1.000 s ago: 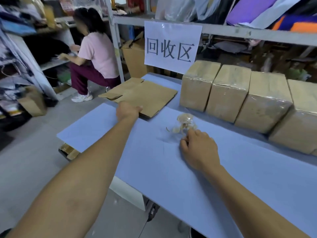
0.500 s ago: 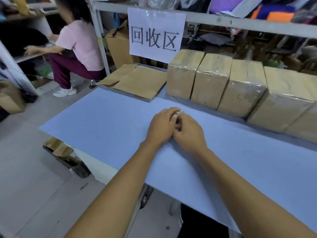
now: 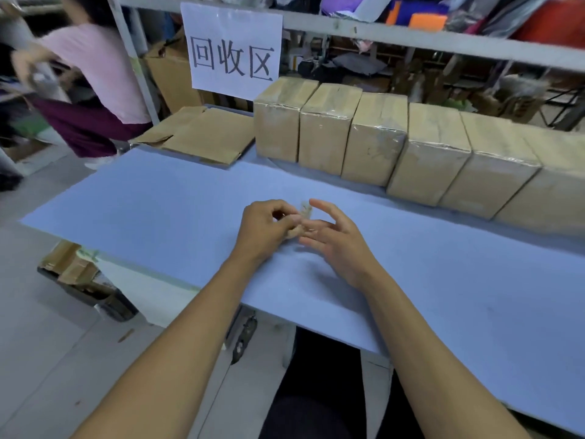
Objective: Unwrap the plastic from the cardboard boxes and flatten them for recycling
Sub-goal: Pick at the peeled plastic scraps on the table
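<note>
Head view: left hand (image 3: 264,229) fingers pinch a plastic wad (image 3: 300,221) mid-surface (image 3: 158,210); right hand (image 3: 332,239) fingers spread, touching it. Wrapped boxes (image 3: 373,141) line the far edge.

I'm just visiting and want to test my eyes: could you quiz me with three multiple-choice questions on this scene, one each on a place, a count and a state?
1. Where does the flattened cardboard lie?
A. left of the box row
B. on top of the boxes
C. on the floor

2. How many wrapped boxes stand in the row?
A. two
B. six
C. ten

3. What is the left hand doing?
A. lying flat
B. pinching a plastic wad
C. lifting a box

Answers: 1 A, beside the leftmost box; 2 B, six tops show; 3 B, fingers curl on it.
</note>
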